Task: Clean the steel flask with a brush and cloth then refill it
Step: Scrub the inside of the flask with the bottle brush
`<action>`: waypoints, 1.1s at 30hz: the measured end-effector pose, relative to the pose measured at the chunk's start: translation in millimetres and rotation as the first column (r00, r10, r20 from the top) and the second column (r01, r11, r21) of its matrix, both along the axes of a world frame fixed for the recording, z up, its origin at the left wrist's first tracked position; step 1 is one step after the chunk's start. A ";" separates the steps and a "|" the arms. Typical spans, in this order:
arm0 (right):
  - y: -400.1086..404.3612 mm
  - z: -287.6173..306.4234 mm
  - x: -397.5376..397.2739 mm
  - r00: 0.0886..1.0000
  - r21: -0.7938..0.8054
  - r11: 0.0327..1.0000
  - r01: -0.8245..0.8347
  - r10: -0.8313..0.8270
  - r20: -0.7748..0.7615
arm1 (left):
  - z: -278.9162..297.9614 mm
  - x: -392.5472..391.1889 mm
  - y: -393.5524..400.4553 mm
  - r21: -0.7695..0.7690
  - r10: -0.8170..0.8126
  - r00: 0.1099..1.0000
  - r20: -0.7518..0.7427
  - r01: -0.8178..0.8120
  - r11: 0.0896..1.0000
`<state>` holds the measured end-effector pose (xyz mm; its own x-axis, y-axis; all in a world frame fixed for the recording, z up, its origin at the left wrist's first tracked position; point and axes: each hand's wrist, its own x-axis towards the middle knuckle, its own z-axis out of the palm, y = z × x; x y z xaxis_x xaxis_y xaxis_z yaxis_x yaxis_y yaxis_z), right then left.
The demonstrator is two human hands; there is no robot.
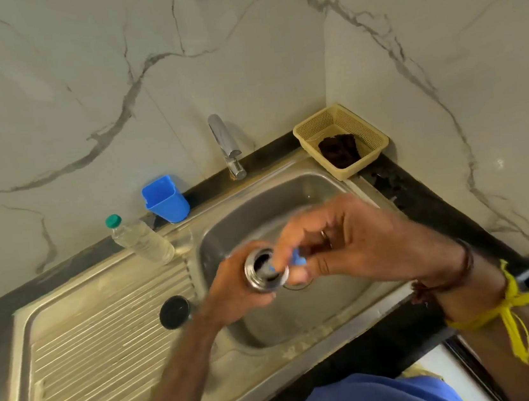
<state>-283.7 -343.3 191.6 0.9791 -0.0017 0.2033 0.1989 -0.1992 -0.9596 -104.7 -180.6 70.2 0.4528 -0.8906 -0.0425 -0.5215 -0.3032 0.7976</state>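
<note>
At the far left, the ribbed stainless-steel draining board (105, 326) is lying flat beside the basin. A clear plastic bottle with a green screw cap (139, 239) is resting tilted at the back edge of the board, near the marble-patterned wall. Just right of it, a blue plastic rectangular cup (165, 199) is standing against the wall. A round black lid (174, 312) is sitting on the board, close to the basin rim.

The left hand (234, 290) is wrapping its fingers around the upper body of the cylindrical steel flask (266, 270), holding it over the stainless-steel sink basin (318, 190) with the open mouth facing upward. The right hand (338, 241) is hovering just beside the flask mouth, its fingers curled and pinching a small blue brush handle (297, 260), the tip of which is dipping into the flask opening; motion blur is hiding the exact finger placement.

Behind the basin, a chrome tap (226, 145) is rising from the dark counter. At the right rear corner, a beige perforated plastic basket (340, 119) is holding a dark brown cloth (338, 151).
</note>
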 end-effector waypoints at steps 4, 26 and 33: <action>23.8 -16.8 16.0 0.827 0.141 0.831 0.538 -0.553 0.107 | -12.5 -21.8 -0.9 -0.006 0.216 0.975 0.052 -0.216 0.976; 31.5 -29.3 31.7 0.493 0.236 0.481 0.844 -0.870 0.011 | 0.2 -31.5 -22.4 -0.171 0.446 0.878 0.175 -0.418 0.892; 5.5 -5.2 1.8 0.955 -0.233 0.926 0.295 -0.286 0.074 | 16.8 15.4 -1.5 0.115 0.007 0.998 0.066 -0.014 0.993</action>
<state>-281.9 -337.8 186.5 0.9345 -0.2316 0.2703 0.1334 -0.4763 -0.8691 -89.3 -182.0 87.1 0.4672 -0.8767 -0.1143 -0.5676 -0.3965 0.7215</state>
